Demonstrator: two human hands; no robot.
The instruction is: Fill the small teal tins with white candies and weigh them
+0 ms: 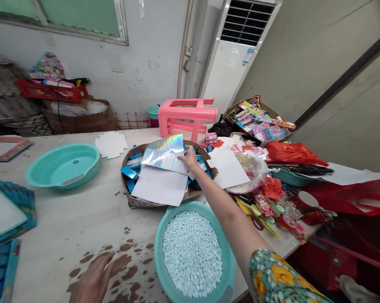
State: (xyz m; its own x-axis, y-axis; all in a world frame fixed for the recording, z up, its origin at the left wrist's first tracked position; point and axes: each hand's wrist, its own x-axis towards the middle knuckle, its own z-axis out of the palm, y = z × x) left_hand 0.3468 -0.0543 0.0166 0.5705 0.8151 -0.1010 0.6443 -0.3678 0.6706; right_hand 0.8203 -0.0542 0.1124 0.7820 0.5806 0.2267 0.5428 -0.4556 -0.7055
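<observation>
My right hand [189, 160] reaches over a cardboard box [136, 203] of small blue packets [131, 171], its fingers closed on the edge of a shiny holographic sheet [164, 158]. Under that sheet lies a white sheet [160, 185], across the box's front rim. My left hand [95, 280] is low over the stained tabletop, slightly blurred, fingers pointing forward; nothing shows in it. Between my arms, a teal basin [160, 252] holds many small pale blue pieces [193, 254].
A teal basin [63, 166] and stacked blue cards [6, 210] are at the left. Behind the box stands a pink stool [186, 113]. Bags, scissors and a filled carton [262, 122] crowd the right side.
</observation>
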